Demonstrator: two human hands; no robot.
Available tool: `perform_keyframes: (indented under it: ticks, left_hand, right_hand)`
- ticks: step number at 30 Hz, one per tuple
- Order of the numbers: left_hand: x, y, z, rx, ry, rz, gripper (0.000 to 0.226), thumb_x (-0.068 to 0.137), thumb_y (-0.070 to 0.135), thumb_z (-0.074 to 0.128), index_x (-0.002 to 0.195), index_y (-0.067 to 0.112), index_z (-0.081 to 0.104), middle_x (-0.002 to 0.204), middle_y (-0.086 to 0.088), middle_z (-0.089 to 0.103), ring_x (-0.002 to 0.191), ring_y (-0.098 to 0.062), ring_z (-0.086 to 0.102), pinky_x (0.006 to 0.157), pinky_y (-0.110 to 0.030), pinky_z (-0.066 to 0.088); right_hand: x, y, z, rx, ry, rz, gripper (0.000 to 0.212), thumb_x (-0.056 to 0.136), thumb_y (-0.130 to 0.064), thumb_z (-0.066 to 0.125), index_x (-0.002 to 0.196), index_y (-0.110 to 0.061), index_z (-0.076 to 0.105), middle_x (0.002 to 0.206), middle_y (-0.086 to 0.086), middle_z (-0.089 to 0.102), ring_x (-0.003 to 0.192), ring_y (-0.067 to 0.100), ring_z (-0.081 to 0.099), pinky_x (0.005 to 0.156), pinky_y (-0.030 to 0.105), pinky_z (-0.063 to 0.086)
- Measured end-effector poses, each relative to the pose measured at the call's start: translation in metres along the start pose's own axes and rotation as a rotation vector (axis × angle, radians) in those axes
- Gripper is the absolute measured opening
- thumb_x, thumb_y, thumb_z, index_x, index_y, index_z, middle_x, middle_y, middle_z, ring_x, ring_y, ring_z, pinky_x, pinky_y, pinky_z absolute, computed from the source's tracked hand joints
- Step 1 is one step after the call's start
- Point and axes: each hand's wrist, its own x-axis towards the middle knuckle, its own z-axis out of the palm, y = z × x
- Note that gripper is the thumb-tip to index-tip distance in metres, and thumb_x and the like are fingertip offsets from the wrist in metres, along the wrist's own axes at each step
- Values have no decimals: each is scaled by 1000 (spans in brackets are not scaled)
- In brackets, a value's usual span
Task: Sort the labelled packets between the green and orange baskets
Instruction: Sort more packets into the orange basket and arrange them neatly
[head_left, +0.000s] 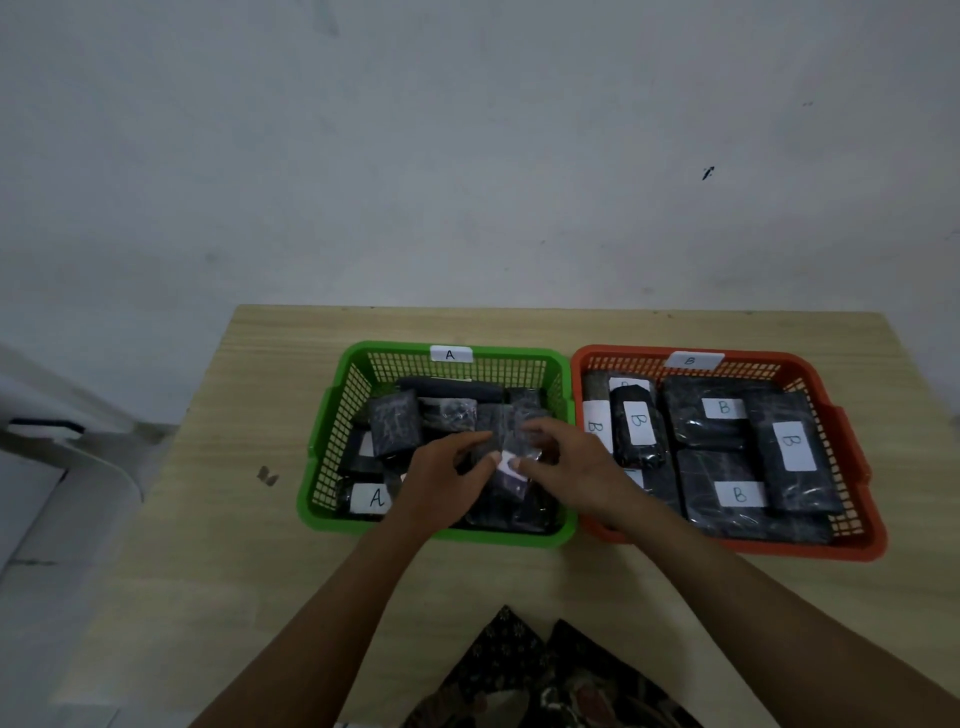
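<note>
Fingers first: our left hand (444, 470) and right hand (566, 465) meet over the middle of the green basket (332, 467), fingertips pinched from both sides on one dark wrapped packet (506, 470). Thumbs and forefingers are closed on its plastic wrap around a small white label (506, 461); the letter on it is covered by our fingers and too blurred to read. The packet sits tilted, just above or resting on the pile, we can't tell which. Around it the green basket, tagged A on its far rim, holds a jumble of dark packets, most face-down or label hidden; one at the near-left corner shows an A label (375, 498). The orange basket (862, 530), tagged B, touches the green one on the right and holds packets laid flatter, every readable label a B, e.g. one B packet (789, 452) near the right wall. Both baskets sit on a pale wood-grain table (249, 545); a patterned garment shows at the bottom edge. Step in hand, our read: checking a packet from the A pile, turning it to expose the label. Orange side looks sorted; green side still needs going through. Next move calls for clearing our fingers off the label and reading it: if B, lift it over the shared rims into orange; if A, set it back face-up. Wrap looks slick, so keep the two-hand pinch until it's read.
</note>
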Motion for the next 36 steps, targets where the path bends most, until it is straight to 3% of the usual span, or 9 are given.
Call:
perform_keyframes:
  ticks: [6,11,14,18,20,23,26,32,36]
  left_hand:
    - [18,9,-11,-193,-190,2,31,96,30,58,126,26,64,110,5,73,94,-6,68,84,-27,57]
    - [42,19,-15,-522,-179,-244,36,89,10,67,125,11,64,116,-7,70,104,-16,68,91,-32,55]
    - [61,20,-20,-424,-223,-163,32,87,10,69,118,15,69,106,1,74,96,-12,70,87,-25,55]
    - [82,14,-21,-194,-220,-57,36,86,12,70,122,12,67,113,0,71,97,-7,67,92,-24,53]
    - [92,7,-23,-84,-156,-3,35,87,19,69,122,15,67,117,-1,71,100,-9,67,95,-29,53]
    - [97,-1,-31,82,-32,101,30,89,24,68,118,17,71,107,-1,74,83,-5,64,82,-17,53]
    - [94,-10,-44,105,69,91,30,88,22,69,116,13,70,105,-5,74,85,-10,65,85,-27,55]
    - [84,-41,-69,218,156,98,27,86,20,71,112,14,70,110,-4,71,100,-19,64,87,-22,47]
    - [82,-51,-80,194,137,58,26,87,20,69,113,14,70,109,-4,70,100,-19,64,84,-19,44]
  right_hand:
    - [19,-2,-3,159,141,89,40,87,-42,70,122,-24,66,116,-4,65,106,15,61,93,36,52]
    - [28,-8,-16,234,161,28,37,88,-30,71,124,-27,63,111,-11,63,101,3,60,76,11,45]
    - [32,-10,-29,228,32,-35,51,91,-22,69,137,-34,53,122,-19,54,104,-6,54,75,3,43]
    - [44,-4,-35,-16,-25,-26,30,87,-23,72,116,-27,64,114,-10,61,101,7,58,71,6,41]
    - [50,-3,-35,-127,-52,-20,24,87,-24,72,109,-23,62,106,-8,62,94,10,59,72,14,47]
    - [63,-7,-33,-345,-128,-5,26,89,-32,67,113,-27,59,108,-2,64,92,16,60,79,30,51]
    - [76,-18,-25,-506,-164,15,26,88,-36,62,111,-26,64,113,2,66,98,22,63,82,34,53]
    - [104,-43,14,-423,119,-64,30,92,-37,59,115,-22,68,111,3,68,104,25,63,81,34,53]
    - [129,-46,30,-422,135,217,39,95,-48,50,97,-12,66,94,8,66,92,29,63,72,34,50]
